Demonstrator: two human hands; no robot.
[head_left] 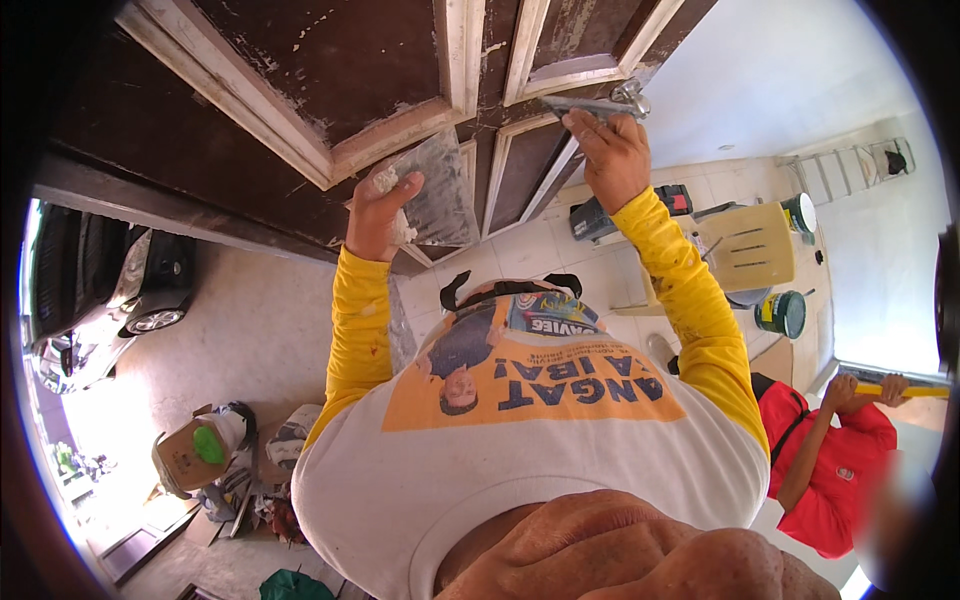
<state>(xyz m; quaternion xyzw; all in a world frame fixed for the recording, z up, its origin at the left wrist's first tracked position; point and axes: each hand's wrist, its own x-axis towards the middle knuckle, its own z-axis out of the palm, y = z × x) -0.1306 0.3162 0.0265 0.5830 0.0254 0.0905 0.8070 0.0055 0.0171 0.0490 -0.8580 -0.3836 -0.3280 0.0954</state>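
Observation:
A dark brown panelled door (370, 60) with whitish mouldings stands in front of me, its paint worn and chipped. My left hand (375, 220) grips a flat grey plate (445, 190) smeared with white, close to the door's lower moulding. Lumps of white putty (403, 230) cling by its fingers. Higher and to the right, my right hand (615, 160) is closed around a putty knife (590, 105), whose blade lies flat near the door's surface. Just beyond that blade is a metal door knob (632, 97). The knife's handle is mostly hidden by my fingers.
At right are a yellow plastic chair (750, 245), dark green buckets (782, 314), a toolbox (595, 220) and a ladder (850, 172). A co-worker in red (835, 470) holds a yellow-edged bar. Left, a car (150, 280) is parked beyond a cardboard box (190, 450).

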